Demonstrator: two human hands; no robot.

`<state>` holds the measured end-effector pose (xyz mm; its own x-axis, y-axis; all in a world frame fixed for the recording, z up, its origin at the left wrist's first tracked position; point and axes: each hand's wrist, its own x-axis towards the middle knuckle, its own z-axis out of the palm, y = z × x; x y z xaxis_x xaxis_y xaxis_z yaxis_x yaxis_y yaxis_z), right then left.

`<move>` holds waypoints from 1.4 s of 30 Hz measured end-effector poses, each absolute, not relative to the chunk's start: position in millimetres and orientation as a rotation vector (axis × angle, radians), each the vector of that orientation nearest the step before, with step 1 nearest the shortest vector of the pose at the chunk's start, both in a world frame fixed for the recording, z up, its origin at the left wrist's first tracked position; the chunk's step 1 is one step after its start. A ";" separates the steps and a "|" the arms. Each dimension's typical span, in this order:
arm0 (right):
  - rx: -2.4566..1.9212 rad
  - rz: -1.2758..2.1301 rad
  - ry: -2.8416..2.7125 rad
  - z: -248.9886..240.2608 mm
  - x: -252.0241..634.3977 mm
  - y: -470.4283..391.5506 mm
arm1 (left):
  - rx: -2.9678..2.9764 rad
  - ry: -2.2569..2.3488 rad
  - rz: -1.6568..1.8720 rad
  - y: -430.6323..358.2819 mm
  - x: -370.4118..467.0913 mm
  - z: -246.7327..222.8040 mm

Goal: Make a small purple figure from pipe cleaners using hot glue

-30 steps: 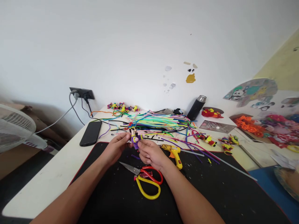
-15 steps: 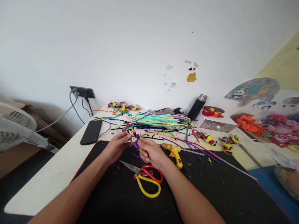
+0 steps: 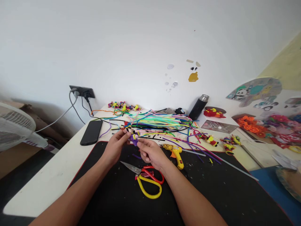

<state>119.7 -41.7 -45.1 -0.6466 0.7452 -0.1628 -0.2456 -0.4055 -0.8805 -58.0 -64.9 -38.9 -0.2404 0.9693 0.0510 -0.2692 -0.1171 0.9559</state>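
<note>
Between my two hands, above the far edge of the black mat (image 3: 113, 194), is a small pipe-cleaner doll (image 3: 134, 138) with a purple body and a red, blue and yellow top. My left hand (image 3: 117, 143) pinches it by the head end. The fingers of my right hand (image 3: 150, 150) are closed on its lower purple part; my fingertips cover some of it. Just below my hands lie scissors (image 3: 150, 187) with one red and one yellow handle. A yellow glue gun (image 3: 176, 153) rests right of my right hand.
Behind my hands spreads a pile of colored pipe cleaners (image 3: 162, 121). A phone (image 3: 91, 133) lies at left, near a white fan (image 3: 16, 125). At the back right stand a black flask (image 3: 198, 107) and a box (image 3: 218, 125). Finished-looking dolls (image 3: 227, 146) lie at right.
The doll has tilted in my hands, its head end leaning further left. My fingers have shifted slightly on it. The scissors and glue gun stay in place.
</note>
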 end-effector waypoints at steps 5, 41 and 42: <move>-0.746 2.102 -1.145 -43.9 120.4 -41.8 | 1.017 1.120 1.555 -65.6 -57.3 -38.7; -0.563 2.201 -1.126 -35.3 125.3 -42.2 | 1.176 1.103 1.386 -75.7 -51.0 -29.1; -0.566 2.196 -1.127 -36.4 125.0 -42.1 | 1.179 1.115 1.379 -76.4 -50.5 -28.9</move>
<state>125.0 -42.1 -36.4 -0.7293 0.6772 -0.0980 -0.3151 -0.4595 -0.8304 -50.5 -76.4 -28.9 -0.0613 0.9927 0.1043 -0.1056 -0.1104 0.9883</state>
